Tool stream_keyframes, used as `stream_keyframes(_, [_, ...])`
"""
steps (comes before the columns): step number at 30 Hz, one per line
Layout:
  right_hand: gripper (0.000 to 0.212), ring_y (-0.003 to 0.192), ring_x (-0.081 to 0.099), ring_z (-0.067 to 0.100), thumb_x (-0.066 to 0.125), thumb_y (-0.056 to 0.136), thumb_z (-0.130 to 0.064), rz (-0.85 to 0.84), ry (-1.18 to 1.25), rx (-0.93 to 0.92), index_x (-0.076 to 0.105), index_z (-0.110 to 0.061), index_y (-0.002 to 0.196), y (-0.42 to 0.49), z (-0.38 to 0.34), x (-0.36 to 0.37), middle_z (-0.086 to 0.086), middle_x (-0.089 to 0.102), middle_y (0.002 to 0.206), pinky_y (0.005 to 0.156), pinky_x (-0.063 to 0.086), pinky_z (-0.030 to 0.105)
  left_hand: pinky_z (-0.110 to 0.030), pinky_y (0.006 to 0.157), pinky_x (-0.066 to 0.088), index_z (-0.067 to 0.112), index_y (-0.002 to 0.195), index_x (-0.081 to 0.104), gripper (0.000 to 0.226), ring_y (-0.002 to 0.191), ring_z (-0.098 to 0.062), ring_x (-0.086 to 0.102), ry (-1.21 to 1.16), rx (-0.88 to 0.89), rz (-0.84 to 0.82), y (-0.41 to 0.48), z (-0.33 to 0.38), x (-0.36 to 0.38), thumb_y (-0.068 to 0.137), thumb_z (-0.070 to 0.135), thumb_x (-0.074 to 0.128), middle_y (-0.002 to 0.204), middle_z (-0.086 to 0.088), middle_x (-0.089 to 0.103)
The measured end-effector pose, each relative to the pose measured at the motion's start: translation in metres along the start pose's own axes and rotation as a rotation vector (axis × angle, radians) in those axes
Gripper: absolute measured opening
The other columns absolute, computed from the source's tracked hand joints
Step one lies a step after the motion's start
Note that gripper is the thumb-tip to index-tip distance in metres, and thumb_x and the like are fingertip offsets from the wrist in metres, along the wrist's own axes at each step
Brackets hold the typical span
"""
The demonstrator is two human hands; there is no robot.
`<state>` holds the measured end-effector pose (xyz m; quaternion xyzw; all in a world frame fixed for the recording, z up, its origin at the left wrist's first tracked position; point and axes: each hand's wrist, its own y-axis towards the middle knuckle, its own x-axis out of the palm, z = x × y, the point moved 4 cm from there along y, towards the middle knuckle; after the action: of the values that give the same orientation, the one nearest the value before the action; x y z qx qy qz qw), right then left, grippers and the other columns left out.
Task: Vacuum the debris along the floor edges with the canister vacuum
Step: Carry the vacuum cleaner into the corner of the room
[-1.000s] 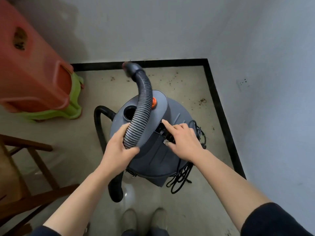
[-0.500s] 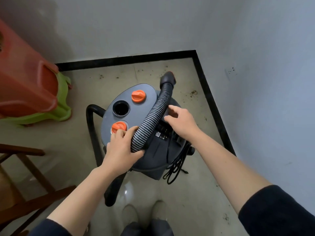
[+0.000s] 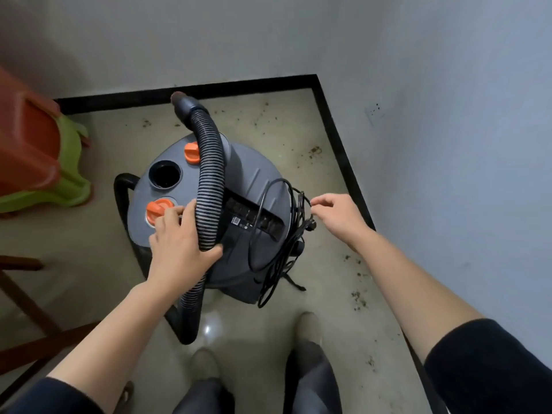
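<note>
Dirty floor (image 3: 98,228); left hand (image 3: 179,252) clasping hose (image 3: 210,186), nozzle (image 3: 180,104) wallward; right hand (image 3: 337,216) pinching cord (image 3: 298,213).

Canister vacuum (image 3: 257,174): smooth matt grey plastic shell. Hose (image 3: 210,180): ribbed black plastic. Cord (image 3: 298,216): smooth black. Floor (image 3: 98,249): glossy tile, glare spot at 6 o'clock. Red stool (image 3: 27,150), green stool (image 3: 68,180) at 9 o'clock: smooth plastic. Walls (image 3: 448,144): matt.

A red stool (image 3: 27,150) is stacked over a green stool (image 3: 68,186) at the far left of the floor (image 3: 98,234), near the back wall (image 3: 209,40). A brown wooden frame (image 3: 18,262) stands at the floor's near-left corner, apart from the stools. A black strip (image 3: 239,89) lines the floor's far and right edges below the back wall and the speckled right wall (image 3: 463,144).
</note>
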<state>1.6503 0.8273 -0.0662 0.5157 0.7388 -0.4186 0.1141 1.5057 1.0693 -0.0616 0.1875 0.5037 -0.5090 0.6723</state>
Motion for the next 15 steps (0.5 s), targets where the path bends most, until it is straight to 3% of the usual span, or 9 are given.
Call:
stream_keyframes(4, [0.014, 0.099, 0.062, 0.02, 0.059, 0.088, -0.013, -0.133, -0.084, 0.027, 0.07, -0.017, 0.095, 0.015, 0.024, 0.008, 0.003, 0.069, 0.1, 0.079, 0.042, 0.023, -0.055, 0.106, 0.026, 0.018, 0.15, 0.028, 0.086, 0.133, -0.031, 0.025, -0.051, -0.129, 0.079, -0.002, 0.006, 0.004, 0.079, 0.033, 0.075, 0.14, -0.012, 0.036])
stream_keyframes(9, [0.029, 0.112, 0.057, 0.021, 0.056, 0.089, -0.013, -0.333, -0.178, 0.002, 0.066, -0.011, 0.116, 0.02, 0.051, 0.027, 0.006, 0.065, 0.117, 0.089, 0.041, 0.024, -0.055, 0.11, 0.026, 0.014, 0.152, 0.024, 0.089, 0.136, -0.039, 0.025, -0.076, -0.278, 0.189, -0.005, 0.021, 0.011, 0.081, 0.031, 0.075, 0.144, -0.017, 0.034])
stream_keyframes(12, [0.036, 0.118, 0.054, 0.019, 0.056, 0.09, -0.015, -0.387, -0.211, -0.005, 0.061, -0.01, 0.126, 0.026, 0.064, 0.034, 0.006, 0.061, 0.126, 0.094, 0.039, 0.024, -0.053, 0.11, 0.026, 0.013, 0.153, 0.022, 0.089, 0.134, -0.039, 0.026, -0.098, -0.307, 0.264, -0.006, 0.031, 0.013, 0.083, 0.03, 0.073, 0.144, -0.018, 0.034])
stream_keyframes(15, [0.036, 0.118, 0.054, 0.021, 0.056, 0.091, -0.016, -0.392, -0.231, 0.003, 0.061, -0.008, 0.126, 0.033, 0.072, 0.038, 0.006, 0.061, 0.126, 0.095, 0.039, 0.025, -0.05, 0.108, 0.026, 0.01, 0.148, 0.032, 0.078, 0.13, -0.037, 0.028, -0.042, -0.252, 0.399, -0.016, 0.045, 0.014, 0.083, 0.027, 0.072, 0.141, -0.017, 0.035])
